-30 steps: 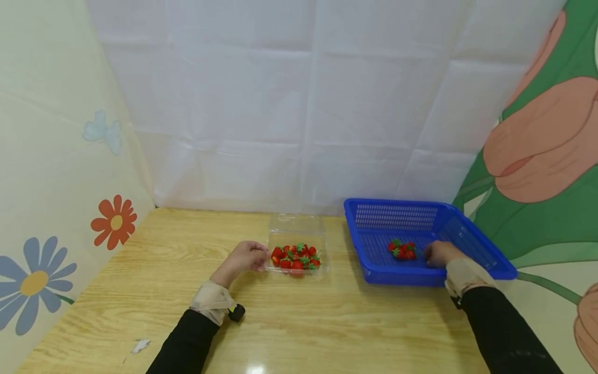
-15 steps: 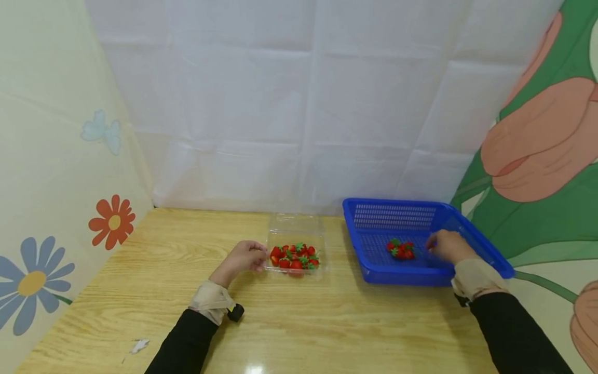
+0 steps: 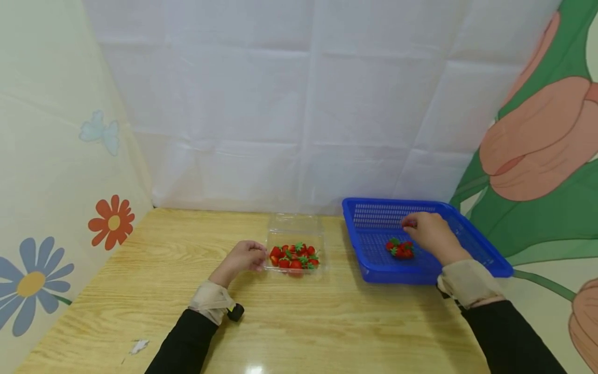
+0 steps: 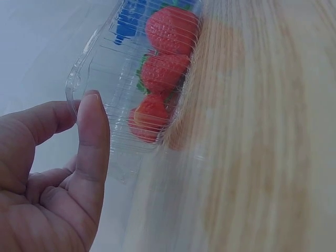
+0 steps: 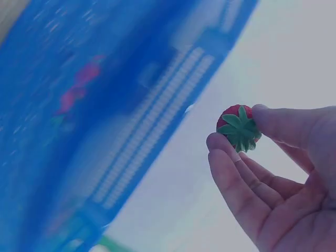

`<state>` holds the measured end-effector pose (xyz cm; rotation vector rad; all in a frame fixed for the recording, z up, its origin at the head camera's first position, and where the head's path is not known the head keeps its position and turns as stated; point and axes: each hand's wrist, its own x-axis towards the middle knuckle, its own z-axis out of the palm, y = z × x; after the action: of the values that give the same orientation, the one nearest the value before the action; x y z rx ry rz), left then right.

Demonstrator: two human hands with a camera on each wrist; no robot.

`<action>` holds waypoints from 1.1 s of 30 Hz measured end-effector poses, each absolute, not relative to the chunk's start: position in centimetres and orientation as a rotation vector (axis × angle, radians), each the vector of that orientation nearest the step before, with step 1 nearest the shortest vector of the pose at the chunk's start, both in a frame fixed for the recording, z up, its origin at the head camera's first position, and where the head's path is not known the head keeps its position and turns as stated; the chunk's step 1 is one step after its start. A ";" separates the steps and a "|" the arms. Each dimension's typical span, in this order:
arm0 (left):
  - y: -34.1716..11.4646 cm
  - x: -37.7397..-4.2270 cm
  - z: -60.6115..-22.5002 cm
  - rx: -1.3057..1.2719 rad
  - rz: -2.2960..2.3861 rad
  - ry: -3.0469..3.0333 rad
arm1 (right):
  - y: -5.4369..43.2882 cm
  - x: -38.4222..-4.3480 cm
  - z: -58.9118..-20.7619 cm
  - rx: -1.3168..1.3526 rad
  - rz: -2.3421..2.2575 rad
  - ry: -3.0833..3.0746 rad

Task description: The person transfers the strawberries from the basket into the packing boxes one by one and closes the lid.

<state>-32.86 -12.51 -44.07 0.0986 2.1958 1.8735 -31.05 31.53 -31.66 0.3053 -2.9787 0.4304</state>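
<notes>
A strawberry (image 5: 239, 126) with green leaves is pinched between the thumb and fingers of my right hand (image 3: 432, 234), raised over the blue basket (image 3: 374, 275). In the head view that berry is mostly hidden by the fingers. Below the hand, a small cluster of strawberries (image 3: 401, 249) lies on the basket's floor. My left hand (image 3: 240, 261) pinches the left rim of a clear plastic clamshell box (image 4: 79, 84), thumb on one side and forefinger on the other. Several strawberries (image 3: 294, 257) lie inside this box, whose lid (image 3: 295, 222) stands open at the back.
The box and basket stand apart on a wooden table (image 3: 299, 322), the basket to the right. A white sheet (image 3: 299, 104) hangs close behind both. Flower-printed sheets (image 3: 537, 140) border the sides. A white scuffed patch (image 3: 139, 346) marks the table's front left.
My right hand has risen from the basket floor with a strawberry and moved a little left and away from me. My left hand has stayed at the box rim.
</notes>
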 end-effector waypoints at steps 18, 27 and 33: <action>-12.6 -33.0 -43.7 0.120 1.868 2.212 | 19.6 -29.4 -33.1 0.558 0.659 -2.792; -12.5 -32.7 -44.0 0.124 1.875 2.210 | 14.7 -29.7 -36.0 0.657 0.753 -2.749; -12.5 -32.5 -43.8 0.122 1.873 2.213 | 12.6 -30.8 -38.2 0.706 0.710 -2.751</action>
<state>-32.54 -12.51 -43.82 0.1222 2.2128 1.8727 -30.82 12.62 -38.16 0.7064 -2.7505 0.7103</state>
